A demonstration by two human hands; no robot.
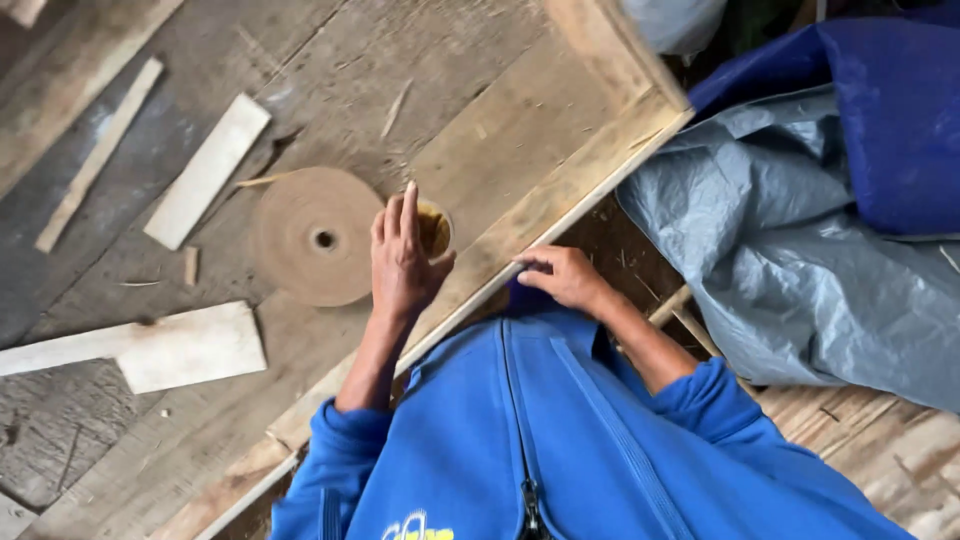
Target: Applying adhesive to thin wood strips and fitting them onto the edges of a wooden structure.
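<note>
The left hand lies flat with open fingers beside the paper roll; the right hand, fingers curled, rests on the table edge.

— How does the light look to you?

— Soft, even daylight, fairly bright, with no clear direction. Your left hand throws only a faint shadow on the wooden table, and the gap under its edge goes dark.

— Any glare?

— A dull sheen on the grey tarp, nothing blown out.

— Sharpness?

— Your hands and sleeves are reasonably crisp. The wood grain looks smeared, and the corners soften and stretch slightly.
</note>
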